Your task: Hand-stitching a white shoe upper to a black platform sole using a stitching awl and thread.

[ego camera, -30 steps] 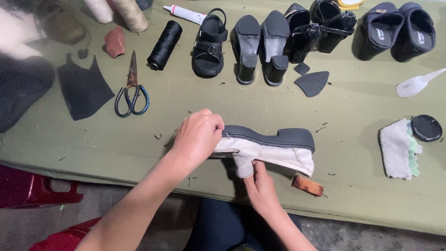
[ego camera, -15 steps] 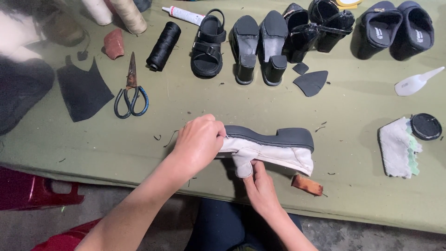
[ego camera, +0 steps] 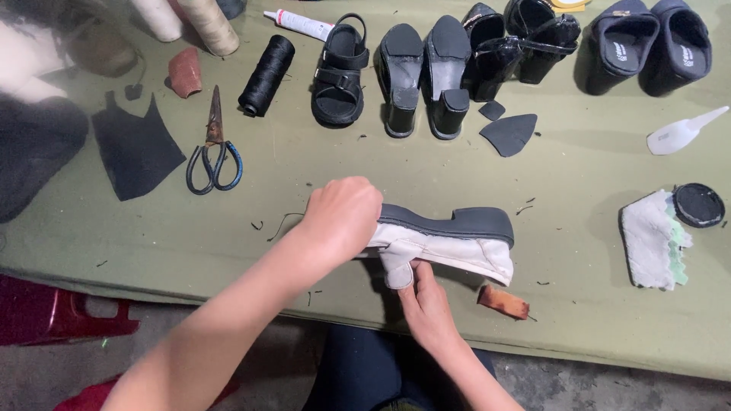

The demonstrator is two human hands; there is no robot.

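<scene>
Fingers of the left hand (ego camera: 340, 215) are curled down over the heel end of a white shoe (ego camera: 445, 247), gripping it, while the right hand (ego camera: 428, 300) comes up from below with its fingers pinched on the shoe's white strap. That shoe lies on its side with its thick dark sole facing away, close to the near edge of the olive-green work table (ego camera: 304, 175), about mid-width. Just right of the right hand sits a small brown scrap (ego camera: 502, 301).

Over toward the left edge are scissors (ego camera: 214, 146) beside a black piece of material (ego camera: 135, 149). Along the far edge: a black thread spool (ego camera: 266, 74), a glue tube (ego camera: 299, 24), a black sandal (ego camera: 339, 72) and black heeled shoes (ego camera: 424, 72). Near the right edge there's a white cloth (ego camera: 652, 237) touching a round black lid (ego camera: 698, 205).
</scene>
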